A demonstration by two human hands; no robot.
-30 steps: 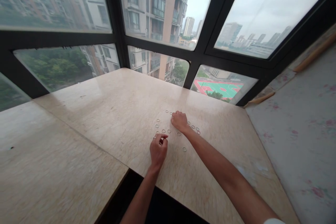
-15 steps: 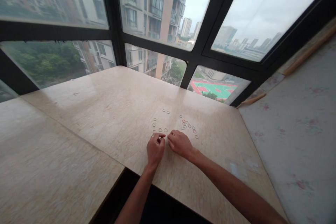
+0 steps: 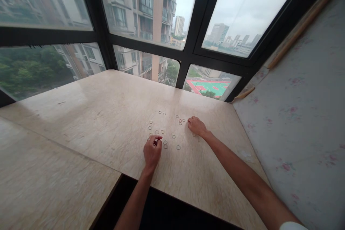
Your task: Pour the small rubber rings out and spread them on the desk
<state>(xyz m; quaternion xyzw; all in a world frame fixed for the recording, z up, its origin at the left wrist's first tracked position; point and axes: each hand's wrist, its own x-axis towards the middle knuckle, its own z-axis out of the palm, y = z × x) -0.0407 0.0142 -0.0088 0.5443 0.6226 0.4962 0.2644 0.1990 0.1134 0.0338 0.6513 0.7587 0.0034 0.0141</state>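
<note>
**Two hands among small rings on a marble sill**

1. Near edge. The beige marble-patterned tabletop (image 3: 107,115) ends in a notched front edge; a dark recess sits below it, where both forearms cross onto the surface.

2. Left hand (image 3: 151,151). It rests on the tabletop just past the front edge, fingers curled together with thumb and fingertips pinched. One small thin metal ring appears at the fingertips; whether more are held cannot be told.

3. Loose rings. About a dozen small thin metal rings (image 3: 178,147) lie flat on the surface, well short of every edge:
   - three just to the right of the left hand;
   - four in a loose group just beyond the left fingertips;
   - two farther back, near the centre;
   - about three in a tight cluster left of the right hand, too small to count exactly.

4. Right hand (image 3: 197,126). It lies palm down, farther out and to the right, fingers bent loosely onto the tabletop. At least one ring shows at its wrist side. Whether it grips anything cannot be told.

5. Open room. Bare tabletop extends widely to the left and toward the back.

6. Far boundary. Black-framed glass window panes (image 3: 151,14) close the back edge. A pale floral-patterned wall panel (image 3: 302,107) closes the right side.
</note>
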